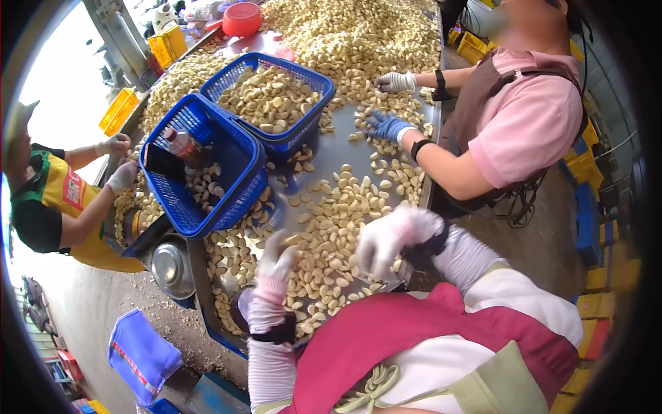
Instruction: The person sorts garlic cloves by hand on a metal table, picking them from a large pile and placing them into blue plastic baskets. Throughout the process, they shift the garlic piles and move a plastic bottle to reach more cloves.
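My left hand [276,257], in a white glove, is raised over the near left of the metal table [350,157]. Its fingers are curled, with one pale piece [293,239] at the fingertips. Below and between my hands lies a loose layer of pale, cream-coloured oval pieces [336,215]. My right hand [392,240], gloved in white too, hangs over the right side of this layer with its fingers pointing down. Motion smears those fingers, and what lies under them is hidden.
A blue basket [252,155] holds a bottle [183,146], a dark flat object and some pieces; another blue basket [325,86] behind it is well filled. A large heap [345,31] covers the far end. Co-workers' gloved hands work at left [124,176] and right [389,127].
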A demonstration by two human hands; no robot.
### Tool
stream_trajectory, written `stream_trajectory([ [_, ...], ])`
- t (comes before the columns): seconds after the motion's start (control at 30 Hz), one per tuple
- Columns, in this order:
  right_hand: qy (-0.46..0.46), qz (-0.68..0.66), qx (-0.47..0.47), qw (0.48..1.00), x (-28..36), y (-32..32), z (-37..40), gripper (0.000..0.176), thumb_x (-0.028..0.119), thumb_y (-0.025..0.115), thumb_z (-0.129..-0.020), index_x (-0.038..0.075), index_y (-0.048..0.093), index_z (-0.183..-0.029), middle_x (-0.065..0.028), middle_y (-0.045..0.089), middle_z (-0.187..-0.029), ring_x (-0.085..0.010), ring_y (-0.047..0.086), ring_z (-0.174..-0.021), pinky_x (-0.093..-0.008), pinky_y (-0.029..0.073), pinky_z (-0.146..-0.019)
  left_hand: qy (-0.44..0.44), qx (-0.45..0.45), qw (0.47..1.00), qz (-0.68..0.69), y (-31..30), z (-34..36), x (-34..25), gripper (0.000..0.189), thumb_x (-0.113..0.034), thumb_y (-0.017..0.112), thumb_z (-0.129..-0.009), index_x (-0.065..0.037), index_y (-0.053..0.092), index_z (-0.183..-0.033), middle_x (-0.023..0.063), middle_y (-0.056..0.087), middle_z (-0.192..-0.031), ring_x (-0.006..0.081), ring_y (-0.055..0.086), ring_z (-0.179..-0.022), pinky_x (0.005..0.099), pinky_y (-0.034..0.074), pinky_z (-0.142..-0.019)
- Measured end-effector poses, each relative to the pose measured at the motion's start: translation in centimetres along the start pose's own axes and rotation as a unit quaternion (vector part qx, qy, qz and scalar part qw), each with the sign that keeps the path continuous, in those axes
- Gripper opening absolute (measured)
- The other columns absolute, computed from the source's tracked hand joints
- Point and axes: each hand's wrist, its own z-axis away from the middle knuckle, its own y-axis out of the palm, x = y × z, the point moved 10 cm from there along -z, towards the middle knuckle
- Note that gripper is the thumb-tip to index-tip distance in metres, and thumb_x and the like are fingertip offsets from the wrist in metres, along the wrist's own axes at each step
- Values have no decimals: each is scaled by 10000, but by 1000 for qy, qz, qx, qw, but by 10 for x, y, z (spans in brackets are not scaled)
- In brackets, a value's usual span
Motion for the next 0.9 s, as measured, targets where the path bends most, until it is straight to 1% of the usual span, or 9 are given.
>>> stream_trajectory([
  [0.03, 98, -30, -90, 991, -19, -11, 32, 364, 271, 790, -811, 40, 765, -1090, -110, 768, -960, -160, 708, -897, -329, 552, -805, 87, -62, 904, -414, -33, -5, -1, 421, -199, 695, -909, -26, 617, -1285, 174, 674, -1132, 294, 669, -957, 422, 561, -773],
  [0.1, 269, 33, -168, 948, -61, -36, 70, 435, 275, 797, -776, 44, 747, -1140, -124, 766, -994, -206, 722, -946, -370, 563, -810, 34, -185, 790, -584, -55, 5, -29, 483, -275, 753, -833, -50, 648, -1247, 188, 667, -1163, 344, 649, -1026, 451, 552, -837],
  [0.17, 356, 278, -248, 857, -81, -61, 72, 488, 276, 799, -740, 31, 711, -1153, -148, 736, -1016, -306, 722, -958, -406, 574, -832, 79, -42, 794, -602, 17, -1, -36, 495, -357, 775, -810, -91, 672, -1215, 137, 649, -1185, 344, 627, -1051, 486, 520, -900],
  [0.2, 378, 282, -235, 850, -96, -55, 59, 535, 280, 802, -724, 23, 681, -1177, -176, 709, -1055, -347, 712, -971, -423, 576, -845, 258, -16, 760, -597, 61, 11, -19, 464, -366, 768, -814, -157, 677, -1218, 119, 626, -1158, 361, 587, -1111, 539, 465, -971],
  [0.23, 399, 286, -223, 842, -104, -45, 42, 584, 284, 806, -707, 15, 652, -1202, -203, 682, -1095, -388, 702, -984, -440, 577, -859, 228, 129, 753, -603, 103, 23, -2, 524, -397, 779, -788, -220, 660, -1267, 142, 583, -1290, 376, 505, -1282, 596, 395, -1062],
  [0.3, 376, 310, -114, 866, -100, -7, -11, 773, 318, 827, -686, 12, 560, -1344, -283, 605, -1220, -391, 688, -1056, -454, 579, -877, 314, 168, 694, -626, 127, 51, 0, 623, -432, 799, -744, -269, 626, -1320, 148, 517, -1407, 388, 422, -1389, 630, 352, -1114],
  [0.43, 234, 127, -185, 946, -63, -24, -35, 603, 276, 762, -778, 145, 652, -1356, -160, 715, -1192, -319, 678, -1134, -427, 553, -961, 155, 145, 698, -684, 24, 20, 5, 687, -541, 797, -760, -308, 583, -1370, 150, 425, -1524, 441, 327, -1453, 655, 283, -1161],
  [0.57, 238, 285, -341, 864, -54, -105, -46, 393, 185, 668, -848, 48, 703, -1216, -184, 717, -1105, -375, 689, -1047, -439, 551, -932, 68, -71, 716, -691, -108, 2, 5, 750, -484, 794, -791, -224, 554, -1452, 185, 337, -1625, 436, 337, -1463, 564, 344, -1161],
  [0.9, 290, 329, -318, 841, -104, -145, -110, 257, 166, 637, -868, 42, 773, -1048, -196, 752, -1042, -397, 717, -973, -438, 569, -861, 144, -189, 709, -664, -125, 5, 12, 726, -416, 799, -746, -191, 585, -1403, 171, 428, -1562, 451, 432, -1368, 569, 422, -1076],
])
